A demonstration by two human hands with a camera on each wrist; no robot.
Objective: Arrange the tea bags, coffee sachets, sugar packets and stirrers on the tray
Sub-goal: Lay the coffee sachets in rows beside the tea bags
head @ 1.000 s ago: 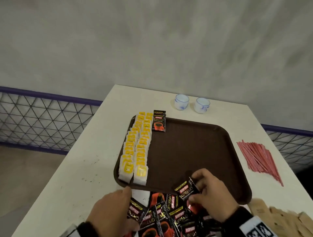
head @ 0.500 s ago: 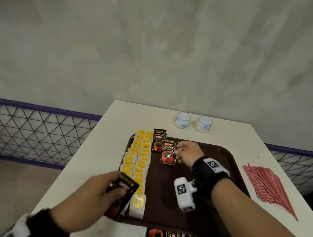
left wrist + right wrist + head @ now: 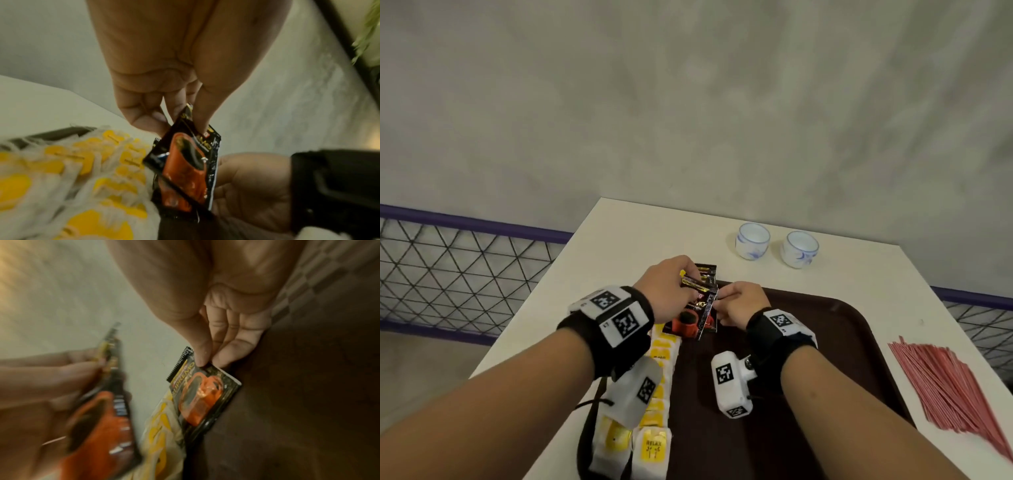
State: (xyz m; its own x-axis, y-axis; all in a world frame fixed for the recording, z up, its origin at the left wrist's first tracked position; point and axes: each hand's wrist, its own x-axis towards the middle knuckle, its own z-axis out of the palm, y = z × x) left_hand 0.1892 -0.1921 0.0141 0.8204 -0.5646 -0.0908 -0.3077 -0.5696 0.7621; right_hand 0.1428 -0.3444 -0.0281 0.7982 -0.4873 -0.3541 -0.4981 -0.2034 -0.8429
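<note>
Coffee sachet (image 3: pixel 186 170), black with an orange cup, hangs pinched in the left hand (image 3: pixel 667 291); the right hand (image 3: pixel 739 305) pinches another sachet (image 3: pixel 202 395) on the tray (image 3: pixel 825 342).

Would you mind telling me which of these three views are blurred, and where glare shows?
Head view: mostly sharp, straight edges bowed by the wide lens. Left wrist view: the tea bags are smeared, the held coffee sachet sharper, with small glints. Right wrist view: the left hand and its sachet are motion-blurred; the right hand is soft.
</note>
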